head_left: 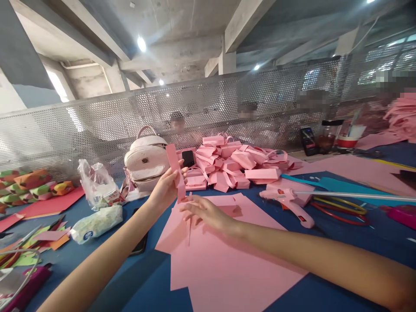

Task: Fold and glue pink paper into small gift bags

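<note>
My left hand (167, 186) is closed on a pink paper strip (173, 162), held upright above the table with its top end tilted left. Close to the strip's lower end is my right hand (209, 213), its fingers partly bent. A thin pink paper sliver (189, 234) shows above and below those fingers and seems pinched between them. Whether the right fingertips touch the wider strip, I cannot tell. Under both hands, large pink paper sheets (234, 264) lie overlapping on the blue tabletop (130, 288).
Behind the sheets are a heap of folded pink paper pieces (227, 160) and a white backpack (146, 158). A pink glue gun (289, 201) lies right. Left are a tissue pack (97, 223), a plastic bag (97, 186) and paper scraps (48, 236). A perforated metal panel (130, 108) stands behind.
</note>
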Motion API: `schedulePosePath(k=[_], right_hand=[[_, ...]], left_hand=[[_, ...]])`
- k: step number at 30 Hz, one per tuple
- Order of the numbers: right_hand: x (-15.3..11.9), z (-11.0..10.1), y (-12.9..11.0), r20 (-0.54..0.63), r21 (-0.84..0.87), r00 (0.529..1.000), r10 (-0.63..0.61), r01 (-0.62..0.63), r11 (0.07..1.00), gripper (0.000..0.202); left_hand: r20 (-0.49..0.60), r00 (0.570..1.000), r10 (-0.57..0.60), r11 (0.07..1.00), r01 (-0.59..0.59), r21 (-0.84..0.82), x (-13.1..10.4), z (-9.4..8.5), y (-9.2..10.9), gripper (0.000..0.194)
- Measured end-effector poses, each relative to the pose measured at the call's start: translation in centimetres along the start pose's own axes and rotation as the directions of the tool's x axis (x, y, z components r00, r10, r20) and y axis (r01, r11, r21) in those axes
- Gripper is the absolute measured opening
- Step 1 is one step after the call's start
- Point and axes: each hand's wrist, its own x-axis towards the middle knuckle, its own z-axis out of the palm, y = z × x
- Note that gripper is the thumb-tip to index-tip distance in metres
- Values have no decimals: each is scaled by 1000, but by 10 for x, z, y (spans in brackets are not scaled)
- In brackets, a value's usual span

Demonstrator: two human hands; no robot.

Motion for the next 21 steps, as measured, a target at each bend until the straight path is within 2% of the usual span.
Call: schedulePosePath(k=[5, 10, 13, 17, 21], right_hand=[[7, -2, 2, -107, 109, 994, 35, -24, 994, 62], [-2, -10, 1, -92, 126, 995, 38, -26, 992, 51], [-16, -21, -4, -102, 106, 993, 57, -46, 993, 48], [-41, -43, -8, -137, 42, 988, 74, -69, 997, 46], [-67, -66, -2, -98, -34, 989, 107, -111, 993, 48]], left_hand=[[-21, 1000, -7, 999, 6, -41, -14, 1, -6, 54], [-5, 1000, 3, 999, -4, -36, -22, 7, -7, 65], [-6, 1000, 10, 1000, -10, -14, -28, 7, -5, 65], [-27, 1000, -12, 999, 13, 42, -43, 0, -3, 53], [-54, 994, -96, 964, 106, 243, -65, -6, -4, 51]])
